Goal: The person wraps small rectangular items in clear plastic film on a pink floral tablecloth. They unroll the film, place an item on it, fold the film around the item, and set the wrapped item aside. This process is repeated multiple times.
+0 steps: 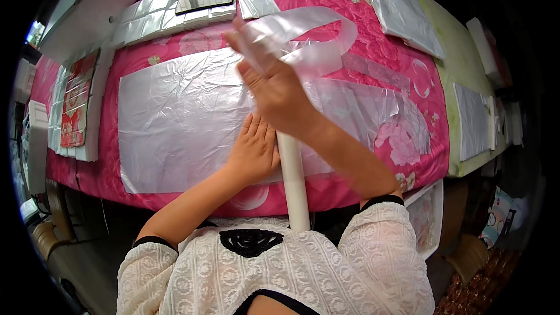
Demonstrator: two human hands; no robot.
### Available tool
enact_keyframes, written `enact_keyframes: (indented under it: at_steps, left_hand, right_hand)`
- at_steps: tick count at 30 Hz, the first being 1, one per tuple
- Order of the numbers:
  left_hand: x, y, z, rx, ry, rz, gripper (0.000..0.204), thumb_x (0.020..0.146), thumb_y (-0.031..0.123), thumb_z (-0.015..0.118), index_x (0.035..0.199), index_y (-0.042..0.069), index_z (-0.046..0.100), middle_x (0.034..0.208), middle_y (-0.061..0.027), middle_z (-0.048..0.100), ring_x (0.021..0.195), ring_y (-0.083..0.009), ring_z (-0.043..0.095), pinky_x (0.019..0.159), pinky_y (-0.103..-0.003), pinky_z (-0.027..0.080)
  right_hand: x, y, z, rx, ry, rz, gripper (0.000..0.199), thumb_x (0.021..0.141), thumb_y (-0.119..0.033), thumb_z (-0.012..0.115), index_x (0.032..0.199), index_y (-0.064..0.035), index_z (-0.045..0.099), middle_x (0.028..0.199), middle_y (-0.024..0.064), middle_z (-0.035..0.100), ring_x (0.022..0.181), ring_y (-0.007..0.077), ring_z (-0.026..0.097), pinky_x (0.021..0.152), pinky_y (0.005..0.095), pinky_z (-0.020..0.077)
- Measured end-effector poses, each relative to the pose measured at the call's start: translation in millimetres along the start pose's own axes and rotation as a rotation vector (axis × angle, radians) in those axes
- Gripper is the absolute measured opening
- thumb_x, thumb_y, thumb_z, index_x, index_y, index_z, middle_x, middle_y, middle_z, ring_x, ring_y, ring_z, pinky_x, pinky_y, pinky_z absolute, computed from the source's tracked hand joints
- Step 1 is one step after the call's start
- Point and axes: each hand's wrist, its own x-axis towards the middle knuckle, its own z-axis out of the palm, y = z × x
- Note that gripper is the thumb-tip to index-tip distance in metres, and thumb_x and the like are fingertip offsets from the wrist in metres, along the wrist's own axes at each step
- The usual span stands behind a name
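Note:
My left hand [255, 150] lies flat, fingers stretched out, on a wide translucent plastic sheet [175, 105]. Above it, my right hand [279, 90] is raised and grips a clear plastic strip [326, 20] that curls in a loop to the right. Motion smears the fingertips of that hand somewhat. A white roll or tube [296, 192] extends from beside my left hand toward my body. To the right of my hands, thinner clear film [373, 108] covers part of the pink flowered cloth.
Rows of folded clear packets [146, 23] line the far left, with a black phone [204, 1] on top. A red packet [77, 99] lies at left on a white stack. More plastic bags [402, 11] rest at far right, by a green cloth [452, 64]. The pink tablecloth [140, 198] ends before me.

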Motion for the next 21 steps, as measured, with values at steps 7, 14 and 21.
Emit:
enact_keyframes:
  at_steps: [7,14,21]
  left_hand:
    - [-36,-46,-24,-1.156,0.439,-0.377,0.073,0.080,0.009,0.061,0.140,0.001,0.021,0.139,-0.0169,0.034,0.122,-0.0254,0.043,0.102,-0.039,0.034]
    - [-54,-44,-52,-1.443,0.697,-0.360,0.076,0.078,-0.003,0.065,0.140,0.002,0.022,0.123,-0.0090,0.048,0.109,-0.0148,0.052,0.093,-0.029,0.043]
    - [-63,-57,-59,-1.350,0.558,-0.343,0.059,0.080,-0.001,0.066,0.132,0.001,0.038,0.093,-0.0029,0.060,0.093,-0.0086,0.055,0.083,-0.023,0.044]
  right_hand:
    - [-32,32,69,-0.541,-0.354,-0.151,0.084,0.081,-0.053,0.057,0.144,-0.0109,0.022,0.144,0.0239,0.026,0.133,0.0398,0.024,0.108,0.0503,0.0177]
    - [-28,38,62,-0.547,-0.490,-0.163,0.079,0.079,-0.063,0.054,0.136,-0.0098,0.040,0.142,0.0209,0.032,0.133,0.0424,0.023,0.107,0.0496,0.0220]
    - [49,45,24,-0.751,-0.249,-0.248,0.037,0.073,-0.009,0.065,0.110,-0.0077,0.061,0.119,0.0108,0.058,0.115,0.0305,0.049,0.094,0.0387,0.0420]
